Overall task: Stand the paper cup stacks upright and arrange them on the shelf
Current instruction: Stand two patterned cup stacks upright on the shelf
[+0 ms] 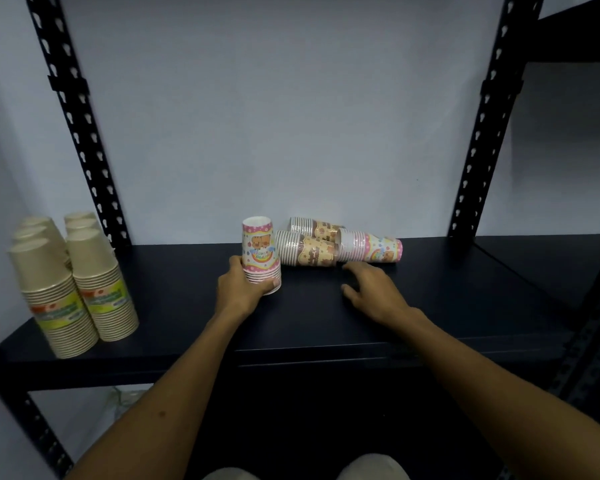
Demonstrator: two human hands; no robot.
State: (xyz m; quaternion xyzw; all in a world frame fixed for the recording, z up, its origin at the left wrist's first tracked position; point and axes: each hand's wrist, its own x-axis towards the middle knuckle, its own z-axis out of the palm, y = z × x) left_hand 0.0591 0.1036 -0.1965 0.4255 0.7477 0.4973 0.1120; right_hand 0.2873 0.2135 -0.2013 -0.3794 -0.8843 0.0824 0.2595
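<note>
A pink patterned cup stack (260,249) stands upside down and upright on the black shelf (194,317), with my left hand (245,289) wrapped round its base. To its right three stacks lie on their sides: a brown one (307,249) in front, another brown one (316,227) behind it, and a pink one (371,245) at the right. My right hand (374,289) hovers open, fingers spread, just in front of the lying stacks and holds nothing.
Several tall beige cup stacks (68,285) with green labels stand upright at the shelf's left end. Black perforated uprights (80,133) (482,116) frame the shelf against a pale wall. A darker shelf unit (568,265) adjoins on the right.
</note>
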